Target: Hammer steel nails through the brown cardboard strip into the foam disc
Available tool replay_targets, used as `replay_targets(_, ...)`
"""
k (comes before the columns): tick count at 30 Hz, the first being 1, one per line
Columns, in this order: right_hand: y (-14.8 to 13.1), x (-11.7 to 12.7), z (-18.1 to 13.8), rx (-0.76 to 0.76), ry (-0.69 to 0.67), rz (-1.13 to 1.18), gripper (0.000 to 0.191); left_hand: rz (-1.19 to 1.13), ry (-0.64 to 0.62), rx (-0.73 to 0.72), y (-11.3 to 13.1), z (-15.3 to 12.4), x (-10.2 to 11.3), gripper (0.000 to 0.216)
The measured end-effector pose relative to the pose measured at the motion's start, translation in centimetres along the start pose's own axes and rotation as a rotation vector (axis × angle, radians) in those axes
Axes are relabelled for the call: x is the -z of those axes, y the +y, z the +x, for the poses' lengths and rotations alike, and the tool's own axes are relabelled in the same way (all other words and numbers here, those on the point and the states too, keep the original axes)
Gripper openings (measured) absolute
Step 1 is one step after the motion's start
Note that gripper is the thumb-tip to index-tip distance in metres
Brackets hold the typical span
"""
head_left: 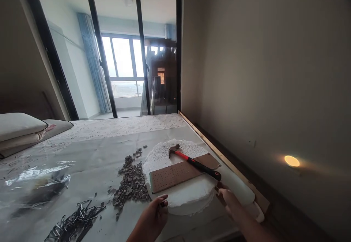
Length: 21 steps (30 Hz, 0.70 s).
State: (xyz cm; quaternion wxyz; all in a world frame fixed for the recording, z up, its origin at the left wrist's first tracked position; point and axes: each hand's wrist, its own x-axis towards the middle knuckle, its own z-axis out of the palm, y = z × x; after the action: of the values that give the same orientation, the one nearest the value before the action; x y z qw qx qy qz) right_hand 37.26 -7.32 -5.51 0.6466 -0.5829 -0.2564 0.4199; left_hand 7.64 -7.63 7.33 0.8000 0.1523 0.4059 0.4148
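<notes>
I see black-framed sliding glass doors (143,48) beyond the bed (123,125), a blue curtain (93,59) behind them, a night-light (291,161) glowing on the wall (268,70).

head cam, one view | forward and down across mattress (131,125) | faces sliding glass door (139,11) | near: left hand (158,211), right hand (226,198) | lower-right corner too dark to tell

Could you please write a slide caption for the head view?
Left hand and right hand before a claw hammer lying across a perforated brown board; grey rubble and nails at left.
</notes>
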Motion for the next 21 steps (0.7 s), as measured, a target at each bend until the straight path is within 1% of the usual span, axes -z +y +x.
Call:
replay_targets(2,-0.3,0.4,-0.5,-0.049,-0.011,0.039,0.011,-0.007,-0.002,0.020,0.2,0.4,-0.2,0.013)
replay_targets(5,-0.9,0.7,-1.5,-0.134,0.013,0.135,0.025,-0.013,0.009,0.056,0.7,0.8,-0.7,0.027)
replay_targets(8,-1.0,0.7,-3.3,-0.194,0.079,0.188,0.034,-0.012,-0.008,0.060,1.1,0.9,-1.3,0.041)
replay_targets(9,-0.8,0.6,-4.3,-0.197,0.074,0.190,0.035,0.002,-0.018,0.051,1.2,0.8,-1.4,0.044)
replay_targets(11,-0.1,0.5,-6.5,-0.223,-0.029,0.226,0.034,0.050,-0.039,0.024,1.4,0.6,-1.6,0.046)
replay_targets(14,0.9,0.9,-10.2,-0.365,-0.323,0.357,0.031,0.162,-0.078,-0.013,1.6,0.0,-1.6,0.043)
replay_targets(16,1.4,1.3,-12.3,-0.460,-0.454,0.425,0.032,0.252,-0.117,-0.033,1.8,-0.6,-1.3,0.038)
replay_targets(19,1.8,1.9,-14.3,-0.535,-0.532,0.461,0.033,0.368,-0.185,-0.021,2.0,-1.6,-0.5,0.032)
replay_targets(21,2.0,2.1,-15.2,-0.557,-0.572,0.430,0.034,0.404,-0.192,0.003,2.0,-1.9,0.3,0.032)
